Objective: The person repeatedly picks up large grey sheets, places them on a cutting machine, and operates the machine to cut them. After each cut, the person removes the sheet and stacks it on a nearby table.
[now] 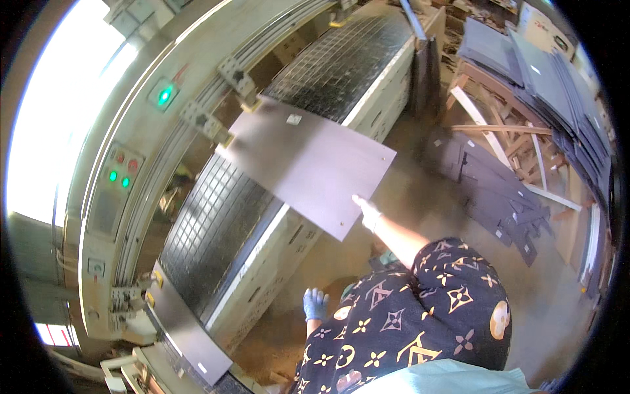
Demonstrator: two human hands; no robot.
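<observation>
A flat grey rectangular panel (315, 161) lies across the dark gridded machine bed (210, 223), its near end sticking out past the bed's front edge. My right hand (369, 213), in a white glove, grips that overhanging end near a corner. A thumb or finger rests on the panel's top face; the other fingers are mostly hidden. Lower down, my left hand (316, 305) wears a blue glove and holds nothing, with its fingers apart. It is away from the panel, beside the bed's pale front side. Two clamps (239, 82) (207, 123) meet the panel's far edge.
Along the machine's beam (134, 98) are green-lit buttons (119, 177). Another grey panel (187, 328) lies at the bed's lower left end. To the right, stacked dark panels (545, 79) lean on a wooden frame (502, 131), and flat dark pieces (482, 180) lie on the floor.
</observation>
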